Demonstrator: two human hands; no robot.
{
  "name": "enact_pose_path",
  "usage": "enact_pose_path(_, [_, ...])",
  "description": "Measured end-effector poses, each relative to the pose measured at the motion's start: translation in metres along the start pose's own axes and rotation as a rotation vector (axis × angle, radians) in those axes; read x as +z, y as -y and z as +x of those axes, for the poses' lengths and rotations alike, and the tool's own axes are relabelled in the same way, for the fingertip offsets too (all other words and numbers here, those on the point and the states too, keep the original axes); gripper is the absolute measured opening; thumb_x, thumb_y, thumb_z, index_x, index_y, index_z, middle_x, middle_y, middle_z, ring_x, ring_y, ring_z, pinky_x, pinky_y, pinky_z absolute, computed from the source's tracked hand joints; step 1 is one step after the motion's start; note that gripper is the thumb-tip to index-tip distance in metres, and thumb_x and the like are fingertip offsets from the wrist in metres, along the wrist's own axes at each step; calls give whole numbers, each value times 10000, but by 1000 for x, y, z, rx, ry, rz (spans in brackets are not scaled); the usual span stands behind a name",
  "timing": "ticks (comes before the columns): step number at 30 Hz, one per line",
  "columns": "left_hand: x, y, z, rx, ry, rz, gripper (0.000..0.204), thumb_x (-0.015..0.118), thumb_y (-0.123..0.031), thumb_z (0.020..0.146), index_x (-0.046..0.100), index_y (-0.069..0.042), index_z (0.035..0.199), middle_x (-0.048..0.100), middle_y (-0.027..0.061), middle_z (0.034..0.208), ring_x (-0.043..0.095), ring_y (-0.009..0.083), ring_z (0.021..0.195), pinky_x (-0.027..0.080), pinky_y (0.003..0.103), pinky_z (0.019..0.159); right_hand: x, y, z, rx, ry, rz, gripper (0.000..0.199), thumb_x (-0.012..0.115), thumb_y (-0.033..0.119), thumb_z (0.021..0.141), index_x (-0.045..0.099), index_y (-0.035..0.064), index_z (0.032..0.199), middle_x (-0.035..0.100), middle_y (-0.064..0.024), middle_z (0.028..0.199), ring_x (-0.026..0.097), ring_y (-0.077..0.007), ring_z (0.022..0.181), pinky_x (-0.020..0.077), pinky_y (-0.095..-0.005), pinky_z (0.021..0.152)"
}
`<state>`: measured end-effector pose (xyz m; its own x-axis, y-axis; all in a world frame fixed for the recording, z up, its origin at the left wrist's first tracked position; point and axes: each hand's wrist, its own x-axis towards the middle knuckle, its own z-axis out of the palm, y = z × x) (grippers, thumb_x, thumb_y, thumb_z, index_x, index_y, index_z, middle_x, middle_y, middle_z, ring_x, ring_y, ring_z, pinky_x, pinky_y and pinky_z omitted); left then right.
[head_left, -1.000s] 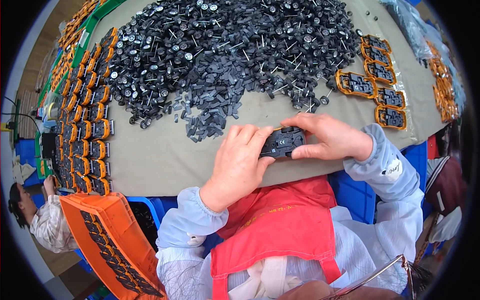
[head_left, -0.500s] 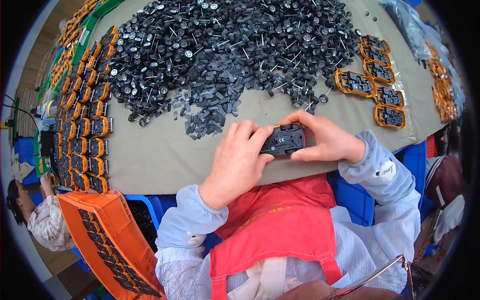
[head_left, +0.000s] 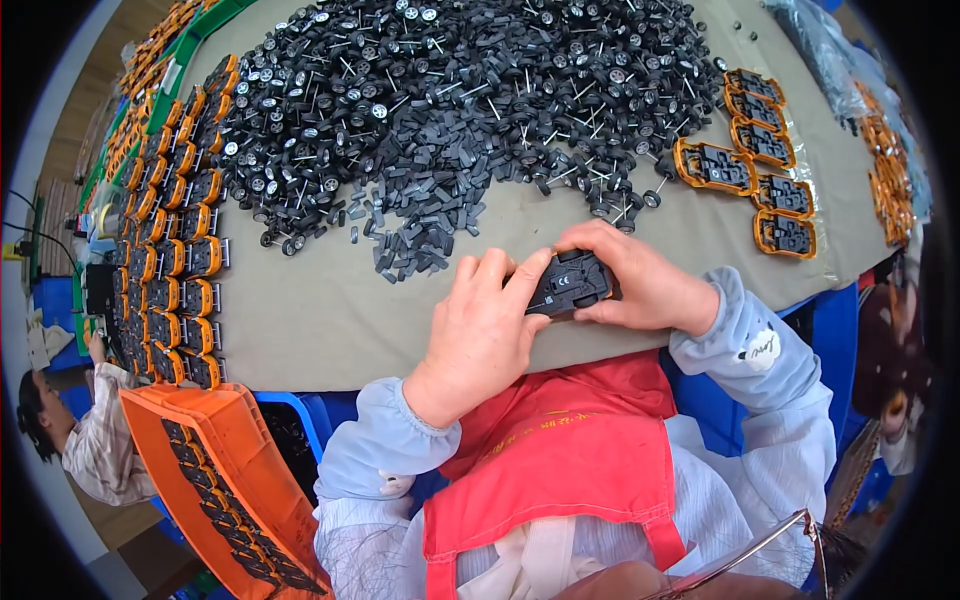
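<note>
Between my two hands, over the near edge of the table, is a toy car (head_left: 572, 283) turned with its black underside up. My left hand (head_left: 482, 325) grips its left end between thumb and fingers. Around the right end, the thumb and fingers of my right hand (head_left: 645, 280) are closed. My fingers cover both ends of the car. Just beyond my hands lies a heap of small black plastic pieces (head_left: 425, 190), and behind it spreads a big pile of black wheels on metal axles (head_left: 330, 110).
Orange toy cars (head_left: 785, 195) lie underside up at the right. Rows of similar cars (head_left: 205, 255) line the table's left side. An orange crate (head_left: 215, 400) holding more cars stands at the lower left. Another person (head_left: 105, 435) sits beyond it. Clear plastic bags (head_left: 825, 60) lie far right.
The car has tilted slightly in my hands, which still grip both its ends. The view has shifted a little. At the left, the other person's arm has moved.
</note>
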<state>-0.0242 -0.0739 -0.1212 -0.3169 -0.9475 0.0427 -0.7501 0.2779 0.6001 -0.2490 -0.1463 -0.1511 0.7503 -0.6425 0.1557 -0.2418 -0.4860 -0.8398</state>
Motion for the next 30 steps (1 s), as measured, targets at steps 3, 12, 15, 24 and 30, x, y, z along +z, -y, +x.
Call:
enact_pose_path(3, [-1, -2, 3, 0, 25, 35, 626, 791, -93, 715, 562, -106, 1297, 511, 107, 1010, 532, 306, 950, 502, 401, 758, 2, -2, -1, 45, -14, -71, 620, 854, 239, 703, 551, 42, 1207, 600, -116, 1171, 596, -311, 1104, 493, -387, 929])
enact_pose_path(12, [-2, 1, 5, -5, 54, 19, 639, 790, -87, 713, 557, -134, 1306, 500, 110, 1004, 524, 306, 944, 497, 402, 760, -2, -5, 2, 63, 40, -55, 654, 873, 249, 660, 552, 46, 1193, 610, -113, 1145, 614, -323, 1052, 500, -391, 903])
enact_pose_path(15, [-5, -1, 7, 19, 81, 62, 629, 789, -92, 718, 544, -106, 1298, 505, 114, 1019, 529, 312, 953, 501, 408, 774, 2, -5, -1, 30, 9, -70, 648, 873, 246, 659, 555, 47, 1186, 617, -109, 1130, 621, -318, 1035, 502, -388, 892])
enact_pose_path(24, [0, -5, 10, 48, 58, 27, 594, 779, -95, 731, 521, -41, 1263, 521, 135, 1081, 542, 333, 1034, 505, 415, 833, 4, -5, -3, 108, -13, 10, 661, 877, 229, 650, 536, 52, 1188, 613, -111, 1105, 629, -303, 1013, 508, -373, 872])
enact_pose_path(30, [-2, -7, 12, -19, 80, -37, 584, 787, -99, 723, 531, -40, 1244, 526, 133, 1102, 553, 335, 1041, 498, 415, 855, 7, -10, -3, 80, 10, 14, 654, 874, 222, 656, 525, 57, 1184, 610, -108, 1095, 632, -303, 1007, 508, -375, 864])
